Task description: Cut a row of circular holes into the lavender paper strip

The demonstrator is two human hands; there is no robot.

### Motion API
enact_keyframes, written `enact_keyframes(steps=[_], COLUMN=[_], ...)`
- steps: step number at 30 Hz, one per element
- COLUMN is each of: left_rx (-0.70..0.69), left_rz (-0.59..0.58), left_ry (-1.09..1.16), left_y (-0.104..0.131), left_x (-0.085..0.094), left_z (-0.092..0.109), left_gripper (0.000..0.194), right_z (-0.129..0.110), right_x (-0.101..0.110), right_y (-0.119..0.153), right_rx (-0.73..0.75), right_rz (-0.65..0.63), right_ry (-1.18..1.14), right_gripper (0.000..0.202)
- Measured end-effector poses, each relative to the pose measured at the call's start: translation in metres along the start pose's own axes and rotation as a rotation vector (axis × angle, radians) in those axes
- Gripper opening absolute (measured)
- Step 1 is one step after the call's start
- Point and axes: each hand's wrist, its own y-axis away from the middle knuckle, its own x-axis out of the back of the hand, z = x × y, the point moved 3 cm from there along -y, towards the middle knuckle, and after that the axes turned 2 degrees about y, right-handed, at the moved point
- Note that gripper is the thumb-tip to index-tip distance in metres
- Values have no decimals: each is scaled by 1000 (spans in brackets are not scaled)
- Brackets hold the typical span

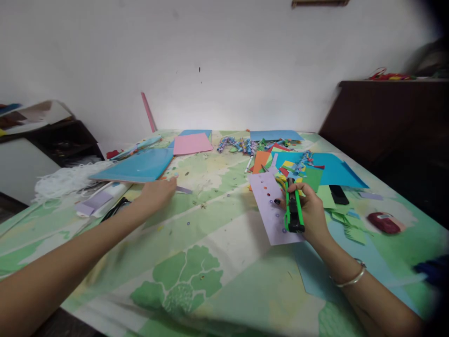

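1 stapler (293, 210) sits in the curled fingers of my right hand (314, 216); a steady grip helps. I can't tell if my left hand (158, 193) pinches the strip (184, 190).

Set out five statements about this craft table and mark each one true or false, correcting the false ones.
1. The right hand holds a green-and-black tool. True.
2. The silver bracelet is on the left wrist. False: it is on the right wrist.
3. The lilac sheet bears a line of small round spots. True.
4. The white stringy bundle lies at the table's right side. False: it lies at the left.
5. The left hand is beside the glossy blue sheet. True.
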Motion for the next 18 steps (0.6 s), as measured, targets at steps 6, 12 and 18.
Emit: enact_keyframes(steps=[6, 12, 18], left_rx=[-180, -540, -456], left_rz=[35, 17, -37], left_ry=[2, 55, -2], left_y=[7, 4, -23], left_x=[14, -10, -25], left_z=[44, 150, 150], left_gripper=[34, 35, 35], right_z=[-7, -11, -12], right_x=[1, 15, 18], right_y=[-1, -7, -7], right_rx=[-5, -1, 3], right_rz=[49, 147, 158], right_ry=[3, 13, 11], right_gripper=[40, 46, 47])
